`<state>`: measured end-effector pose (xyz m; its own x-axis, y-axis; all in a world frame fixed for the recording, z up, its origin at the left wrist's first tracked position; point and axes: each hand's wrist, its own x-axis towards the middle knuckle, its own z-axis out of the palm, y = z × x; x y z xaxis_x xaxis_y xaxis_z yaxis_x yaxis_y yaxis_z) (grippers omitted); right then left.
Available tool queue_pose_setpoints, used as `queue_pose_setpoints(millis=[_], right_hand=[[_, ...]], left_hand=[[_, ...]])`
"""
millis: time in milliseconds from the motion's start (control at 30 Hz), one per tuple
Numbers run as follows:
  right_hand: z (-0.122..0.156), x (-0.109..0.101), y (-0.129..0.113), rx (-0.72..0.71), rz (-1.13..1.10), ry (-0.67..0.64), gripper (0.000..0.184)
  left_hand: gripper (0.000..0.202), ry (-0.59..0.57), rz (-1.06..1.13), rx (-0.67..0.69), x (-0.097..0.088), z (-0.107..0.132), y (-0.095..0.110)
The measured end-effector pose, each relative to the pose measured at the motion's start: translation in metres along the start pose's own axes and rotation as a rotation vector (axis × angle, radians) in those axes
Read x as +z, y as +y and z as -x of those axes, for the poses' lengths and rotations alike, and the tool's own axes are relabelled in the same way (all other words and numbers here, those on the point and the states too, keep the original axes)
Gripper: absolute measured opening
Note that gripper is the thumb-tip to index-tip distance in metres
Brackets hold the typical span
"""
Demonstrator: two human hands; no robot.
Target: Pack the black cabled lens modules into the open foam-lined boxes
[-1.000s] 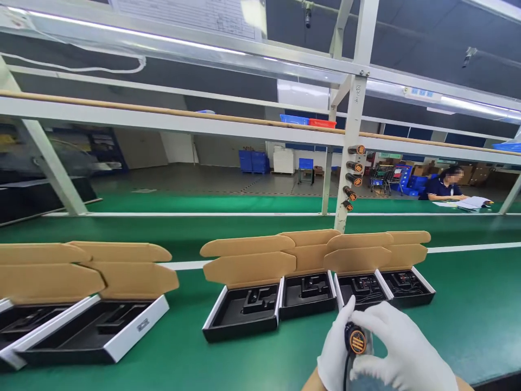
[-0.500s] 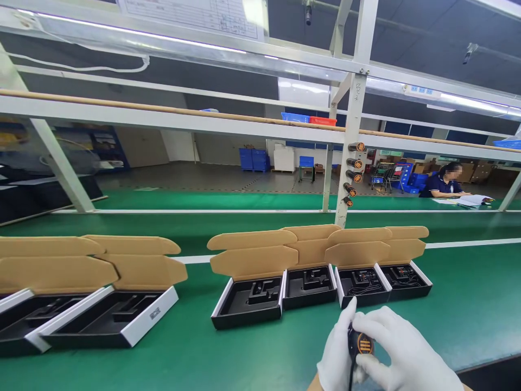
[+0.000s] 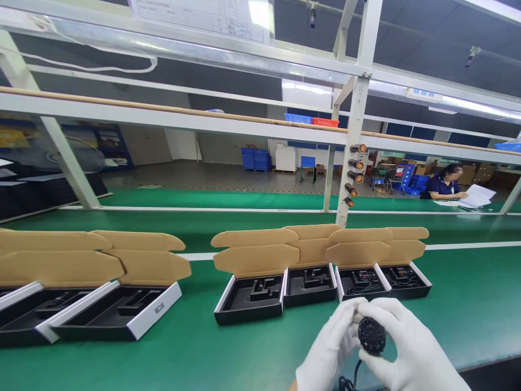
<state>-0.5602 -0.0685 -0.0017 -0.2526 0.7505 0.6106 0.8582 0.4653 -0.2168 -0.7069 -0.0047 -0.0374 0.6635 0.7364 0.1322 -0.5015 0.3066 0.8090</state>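
Above the near edge of the belt (image 3: 228, 358), low and right of centre: left hand (image 3: 328, 355) and right hand (image 3: 413, 355), both in white gloves, closed on 1 disc (image 3: 372, 336). Disc black, round, ribbed face toward the camera, clear of the belt. Left fingers curled on its left side; right thumb and fingers on its top and right side. Black cable (image 3: 355, 376) hanging from the disc between the wrists, lower end out of view.

Beyond the hands, on the belt: row of 4 boxes (image 3: 321, 285), side by side and touching, lids (image 3: 256, 258) up and tilted back. White outer walls, brown lids, black moulded trays. Dark parts with wire in the 2 right trays. Nearest to the disc: box 3 from left, just beyond the fingertips.

At far left: left pair (image 3: 114, 312) of the same kind, lids up, overlapping in view.

Behind the row: white post (image 3: 356, 125) with 5 round units (image 3: 355, 176) stacked down its right side, orange faces. On the shelf above: blue and red bins (image 3: 311, 120). At far right, at the far belt (image 3: 244, 202): seated person (image 3: 442, 187) with papers (image 3: 478, 194).
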Motion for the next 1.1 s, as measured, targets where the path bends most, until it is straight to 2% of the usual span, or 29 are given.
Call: queue_pose_setpoints(millis=[100,200,333,500,700,767,833,933,1033,1067,1100], right_hand=[[-0.002,0.001,-0.002,-0.014,-0.026,0.026,0.054],[-0.003,0.002,-0.002,0.001,-0.049,0.044,0.051],[-0.002,0.003,0.002,0.033,-0.099,-0.002,0.053],[0.002,0.005,0.018,0.041,-0.13,0.014,0.062],[-0.002,0.014,0.03,-0.024,-0.171,0.018,0.067],[-0.005,0.017,0.027,-0.025,-0.168,0.02,0.062],[-0.01,0.019,0.022,-0.029,-0.16,0.025,0.056],[-0.027,0.022,0.025,0.029,-0.148,0.031,0.049],[-0.057,0.036,0.05,0.183,-0.124,0.11,0.042],[-0.069,0.045,0.062,0.214,-0.111,0.136,0.041],[-0.081,0.057,0.076,0.228,-0.097,0.134,0.039]], left_hand=[[0.032,-0.143,0.094,0.062,0.006,0.0,-0.002],[0.032,-0.173,0.126,0.071,0.007,0.002,-0.005],[0.039,-0.055,0.098,-0.003,-0.002,0.002,-0.006],[0.047,0.098,-0.12,0.042,-0.013,0.004,0.007],[0.049,0.191,-0.329,0.09,-0.007,0.014,0.033],[0.048,0.2,-0.344,0.099,-0.011,0.013,0.04],[0.045,0.19,-0.353,0.092,-0.024,0.006,0.04],[0.052,0.131,-0.216,-0.04,-0.055,-0.007,0.015],[0.081,0.082,-0.028,-0.308,-0.089,-0.01,-0.037],[0.086,0.105,0.021,-0.432,-0.101,-0.006,-0.055],[0.085,0.171,0.026,-0.467,-0.112,-0.001,-0.071]])
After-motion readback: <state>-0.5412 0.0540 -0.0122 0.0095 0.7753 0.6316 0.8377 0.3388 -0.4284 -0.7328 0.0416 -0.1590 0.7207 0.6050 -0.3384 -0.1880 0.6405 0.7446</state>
